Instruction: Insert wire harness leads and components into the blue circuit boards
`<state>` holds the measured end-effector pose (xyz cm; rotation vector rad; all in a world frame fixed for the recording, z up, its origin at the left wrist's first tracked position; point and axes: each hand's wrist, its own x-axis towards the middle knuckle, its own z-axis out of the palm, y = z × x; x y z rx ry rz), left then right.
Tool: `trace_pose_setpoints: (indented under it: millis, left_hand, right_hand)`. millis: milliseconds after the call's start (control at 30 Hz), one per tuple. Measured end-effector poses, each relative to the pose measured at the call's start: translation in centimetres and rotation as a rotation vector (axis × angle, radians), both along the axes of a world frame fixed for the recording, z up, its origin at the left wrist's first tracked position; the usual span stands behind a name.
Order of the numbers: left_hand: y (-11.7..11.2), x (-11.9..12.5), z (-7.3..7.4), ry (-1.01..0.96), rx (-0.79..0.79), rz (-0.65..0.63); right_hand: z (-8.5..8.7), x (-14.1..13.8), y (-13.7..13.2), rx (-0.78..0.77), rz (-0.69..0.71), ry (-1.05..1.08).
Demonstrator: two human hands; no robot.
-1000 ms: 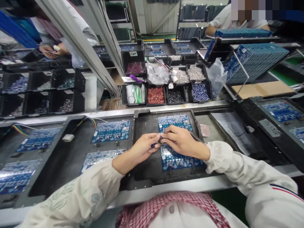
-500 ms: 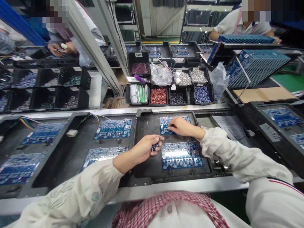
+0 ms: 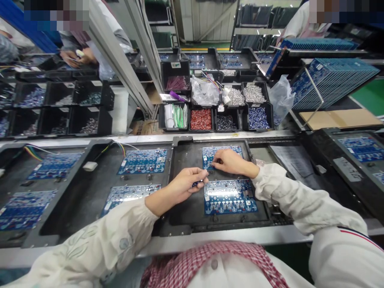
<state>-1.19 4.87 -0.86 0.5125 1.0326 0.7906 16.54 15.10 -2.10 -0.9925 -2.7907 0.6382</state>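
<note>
My right hand [image 3: 230,161] is over the upper blue circuit board [image 3: 207,152], fingers bent into a pinch at its lower left part. Whatever sits between those fingertips is too small to make out. My left hand [image 3: 189,183] is closed around a few small dark-blue electronic components [image 3: 198,183], left of the two boards, with thumb and forefinger pinched together. Just below my hands lies the lower circuit board [image 3: 229,196], with several round parts along its near edge. Both boards rest in a black tray [image 3: 187,208].
Behind the rail are black bins with red parts [image 3: 201,119], dark parts [image 3: 226,123] and blue parts [image 3: 258,118]. More trays with boards [image 3: 144,161] stand to the left. A rack of boards [image 3: 333,84] is at the back right. Co-workers' hands [image 3: 78,58] show at the back left.
My left hand has shifted slightly right, and its thumb and forefinger have come together over the components. My right hand stays at nearly the same spot on the upper board.
</note>
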Motion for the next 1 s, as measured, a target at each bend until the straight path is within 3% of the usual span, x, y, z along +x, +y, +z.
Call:
trace_pose_setpoints:
  millis: [167, 433, 567, 700, 1000]
  left_hand:
    - [-0.1, -0.1, -0.2, 0.053, -0.009, 0.007]
    - [0.3, 1.3, -0.1, -0.011, -0.035, -0.022]
    - [0.3, 1.6, 0.3, 0.020, -0.056, -0.019]
    - [0.4, 1.6, 0.1, 0.045, -0.027, -0.040]
    - [0.7, 1.9, 0.3, 0.110, -0.034, -0.074]
  right_hand:
    - [-0.1, 0.2, 0.2, -0.029, 0.006, 0.012]
    - [2.4, 1.0, -1.1, -0.290, 0.086, 0.237]
    - [1.5, 2.6, -0.1, -0.153, -0.069, 0.122]
    - [0.5, 3.5, 0.6, -0.108, -0.023, 0.070]
    - [0.5, 3.4, 0.0, -0.067, 0.007, 0.087]
